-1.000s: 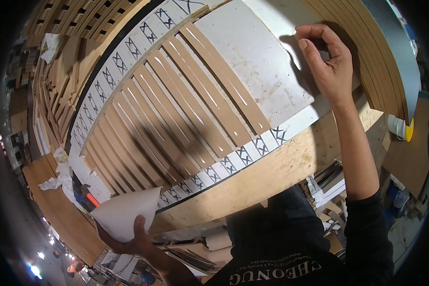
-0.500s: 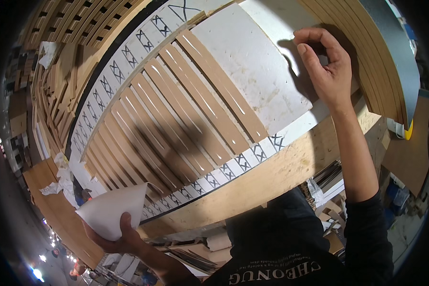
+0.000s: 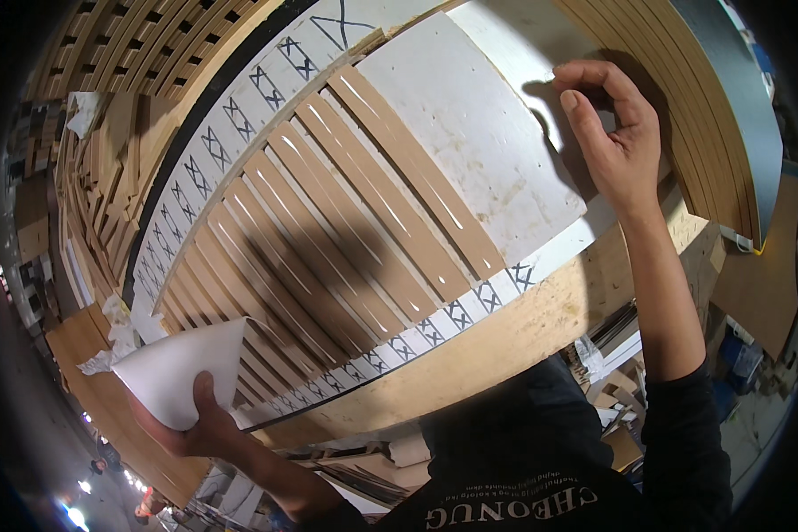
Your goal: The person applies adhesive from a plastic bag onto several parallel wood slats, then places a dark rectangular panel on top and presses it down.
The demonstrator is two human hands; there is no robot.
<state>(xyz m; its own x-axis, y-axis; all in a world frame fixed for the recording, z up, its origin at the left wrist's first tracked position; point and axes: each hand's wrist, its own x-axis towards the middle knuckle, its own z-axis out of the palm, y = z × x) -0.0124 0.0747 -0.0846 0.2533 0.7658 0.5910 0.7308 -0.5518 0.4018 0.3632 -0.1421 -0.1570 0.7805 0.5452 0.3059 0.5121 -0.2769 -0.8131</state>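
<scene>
My left hand [image 3: 206, 427] grips a smooth white tapered container [image 3: 179, 371], its thumb along the near side. It is held over the lower left end of a row of flat brown strips [image 3: 386, 208]. Thin white lines of what looks like glue run along several strips. My right hand [image 3: 621, 146] hovers at the upper right, fingers curled and thumb apart from the index finger, with nothing visible in it. Beneath and beside it lies a pale, stained flat board [image 3: 470, 115]. The strips sit on a white curved panel [image 3: 266, 84] marked with black crossed boxes.
A stack of curved wooden layers [image 3: 656, 106] stands at the right. Slotted wooden lattices [image 3: 142, 44] and loose wood strips [image 3: 106, 195] lie at the far left. Crumpled white paper [image 3: 120, 332] rests near a brown board [image 3: 97, 390]. A plywood edge [image 3: 496, 337] runs in front of me.
My left hand has moved left with the white container. My right hand has shifted slightly right and down, its fingers still curled. The panel sits slightly differently in the picture.
</scene>
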